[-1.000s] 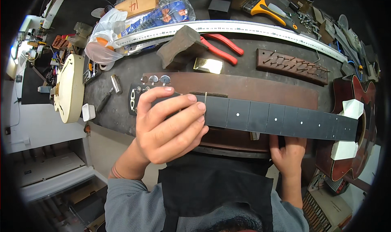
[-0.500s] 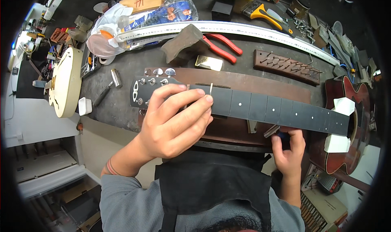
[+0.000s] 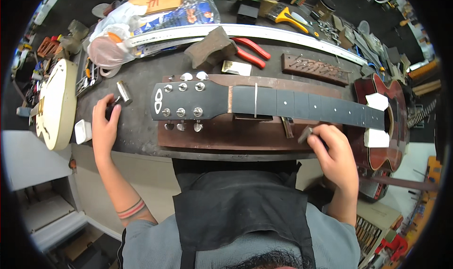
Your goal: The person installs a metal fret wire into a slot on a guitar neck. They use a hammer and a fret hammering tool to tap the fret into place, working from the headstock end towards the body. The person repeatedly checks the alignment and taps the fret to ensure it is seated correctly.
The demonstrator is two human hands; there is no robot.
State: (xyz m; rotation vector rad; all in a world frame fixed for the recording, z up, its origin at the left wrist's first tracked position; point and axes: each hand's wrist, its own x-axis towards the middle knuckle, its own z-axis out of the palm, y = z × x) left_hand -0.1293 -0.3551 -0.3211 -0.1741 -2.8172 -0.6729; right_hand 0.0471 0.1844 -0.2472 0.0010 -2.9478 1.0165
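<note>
My left hand (image 3: 104, 120) is at the left of the bench, thumb and fingers closed around the handle of a small hammer (image 3: 124, 92); its metal head shows beyond the fingertips. My right hand (image 3: 336, 151), near the bench's front edge, grips a small tool with a blunt metal head (image 3: 305, 135); the rest is hidden in the palm. Between the hands lies a guitar neck with a dark fingerboard (image 3: 297, 103) and black headstock (image 3: 188, 99). A thin strip of fret wire (image 3: 255, 100) sits across the fingerboard near the bare nut slot (image 3: 230, 99).
Under the neck is a brown board (image 3: 207, 139). The red guitar body (image 3: 377, 153) stands at right with white pads by its soundhole. Behind lie red-handled pliers (image 3: 250, 56), a long ruler (image 3: 188, 31) and a drilled wooden block (image 3: 314, 70). A cream guitar body (image 3: 59, 104) is far left.
My left hand has left the fret wire on the fingerboard and moved left to the hammer handle. My right hand has risen slightly with its tool. The view has shifted a little.
</note>
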